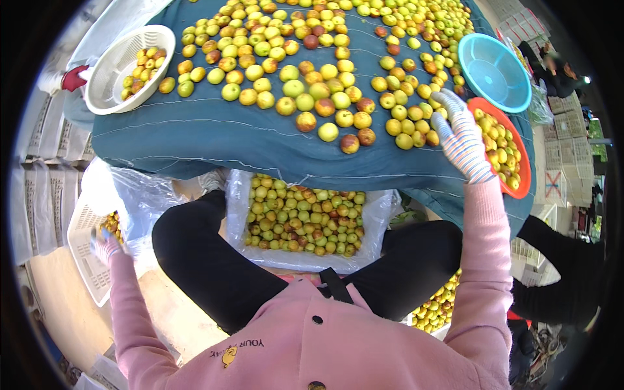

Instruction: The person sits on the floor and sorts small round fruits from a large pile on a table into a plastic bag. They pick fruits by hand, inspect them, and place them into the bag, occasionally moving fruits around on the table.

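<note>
Yellow-green and reddish jujubes [292, 87] lie spread over a blue cloth-covered table [204, 136] in front of me. My right hand [460, 139], in a striped knit glove, hovers at the jujubes' right edge with thumb and fingers apart; nothing shows in it. Just beyond its wrist sits a red basin [526, 170] holding more fruit. Down at the left, my left hand [108, 246] is over a white plastic crate [85, 231] with some jujubes in it. Motion blurs that hand, so its grip is unclear.
Between my legs stands a plastic-lined crate [302, 219] of jujubes. A white colander [105, 80] and a blue basin [492, 73] rest at the table's sides. Another person's red-gloved hand [74, 78] is by the colander. More jujubes [436, 302] lie beside my right leg.
</note>
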`<control>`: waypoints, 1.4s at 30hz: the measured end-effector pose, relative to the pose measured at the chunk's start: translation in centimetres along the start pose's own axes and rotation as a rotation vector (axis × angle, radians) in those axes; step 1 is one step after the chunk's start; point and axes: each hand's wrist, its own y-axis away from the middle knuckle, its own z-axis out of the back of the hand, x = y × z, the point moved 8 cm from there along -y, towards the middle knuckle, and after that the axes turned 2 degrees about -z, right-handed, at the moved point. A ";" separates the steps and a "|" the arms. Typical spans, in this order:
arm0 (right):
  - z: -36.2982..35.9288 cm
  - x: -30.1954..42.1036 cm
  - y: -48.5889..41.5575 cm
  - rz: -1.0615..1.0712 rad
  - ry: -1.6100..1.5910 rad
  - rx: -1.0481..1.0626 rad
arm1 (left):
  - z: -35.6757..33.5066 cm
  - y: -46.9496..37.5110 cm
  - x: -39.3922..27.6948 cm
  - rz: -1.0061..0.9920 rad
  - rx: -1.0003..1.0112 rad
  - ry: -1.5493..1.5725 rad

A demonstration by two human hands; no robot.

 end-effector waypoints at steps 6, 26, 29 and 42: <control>-8.5 9.5 -1.4 0.134 -0.012 0.103 | 10.9 13.9 -30.7 -1.089 0.311 0.571; -7.4 8.0 -0.9 0.097 -0.070 0.084 | 8.8 30.3 -49.8 -1.094 0.672 0.744; -7.3 10.6 -1.4 0.255 -0.092 -0.005 | 6.2 30.7 -46.7 -0.493 1.244 1.224; -11.5 18.6 -12.4 0.378 -0.134 0.068 | 3.5 38.3 -43.1 0.437 1.822 1.414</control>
